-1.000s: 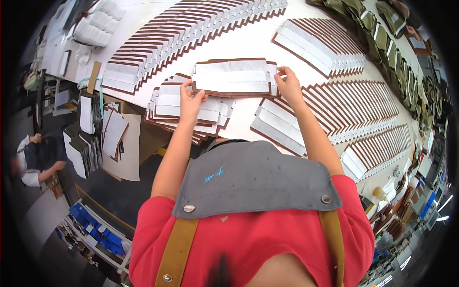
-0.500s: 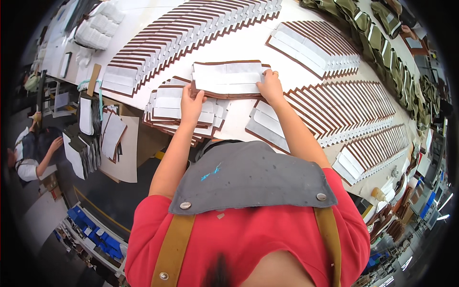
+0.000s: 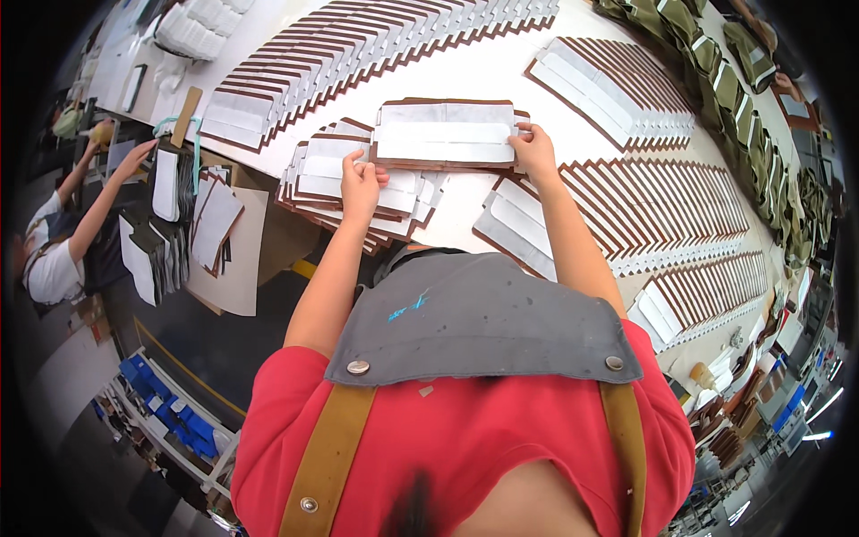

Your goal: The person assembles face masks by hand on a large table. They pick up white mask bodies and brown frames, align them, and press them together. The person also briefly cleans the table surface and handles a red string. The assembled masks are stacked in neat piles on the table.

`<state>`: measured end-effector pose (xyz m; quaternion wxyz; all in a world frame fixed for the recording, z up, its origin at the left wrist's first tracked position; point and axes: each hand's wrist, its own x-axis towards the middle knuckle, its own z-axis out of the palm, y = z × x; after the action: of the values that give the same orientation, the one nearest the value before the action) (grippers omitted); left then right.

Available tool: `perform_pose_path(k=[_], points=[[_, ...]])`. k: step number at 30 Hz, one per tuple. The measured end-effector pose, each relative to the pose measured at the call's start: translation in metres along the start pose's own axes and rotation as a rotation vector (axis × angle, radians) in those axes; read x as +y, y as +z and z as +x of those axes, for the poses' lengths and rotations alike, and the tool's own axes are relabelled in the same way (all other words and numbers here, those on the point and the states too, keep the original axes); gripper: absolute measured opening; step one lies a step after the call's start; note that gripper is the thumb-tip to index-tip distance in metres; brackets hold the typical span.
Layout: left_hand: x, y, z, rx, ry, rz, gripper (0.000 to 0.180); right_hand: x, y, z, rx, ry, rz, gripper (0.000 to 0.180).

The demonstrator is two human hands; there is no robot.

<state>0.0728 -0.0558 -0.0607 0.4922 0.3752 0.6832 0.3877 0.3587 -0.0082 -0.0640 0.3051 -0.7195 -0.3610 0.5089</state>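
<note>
A small stack of brown-edged panels with pale grey-white backing [image 3: 446,143] is in front of me, its long sides running left to right. My right hand [image 3: 537,154] grips its right end, thumb on the top face and fingers round the edge. My left hand [image 3: 361,186] is at the stack's lower left corner, fingers loosely bent and apart, seemingly not gripping it. Beneath and beside that hand lies an untidy pile of similar panels [image 3: 324,168]. More such panels [image 3: 514,220] lie below my right wrist.
Long overlapping rows of panels [image 3: 358,55] cover the table's far side, with further rows [image 3: 658,210] to the right. Olive-green pieces [image 3: 716,94] line the far right edge. Dark and white pieces [image 3: 165,192] hang at the left, beside a cardboard sheet [image 3: 234,277]. Another person [image 3: 58,264] works at far left.
My left hand has loosened from the stack's left end and dropped slightly beside its corner. The stack now lies flatter and squarer. The person at far left has raised an arm.
</note>
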Motion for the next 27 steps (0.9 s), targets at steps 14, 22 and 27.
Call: perform_pose_path(k=[14,22,27], points=[[0.006,-0.021,0.001,-0.118,-0.218,0.230,0.030,-0.066,-0.081,-0.030,0.238,-0.508,-0.006,0.013],[0.009,-0.036,0.021,-0.117,-0.453,-0.282,0.071,-0.007,-0.005,-0.028,-0.112,-0.100,0.355,0.015],[-0.007,-0.031,0.018,-0.101,-0.103,0.177,0.034,0.028,0.024,-0.021,-0.067,-0.063,0.215,0.017]])
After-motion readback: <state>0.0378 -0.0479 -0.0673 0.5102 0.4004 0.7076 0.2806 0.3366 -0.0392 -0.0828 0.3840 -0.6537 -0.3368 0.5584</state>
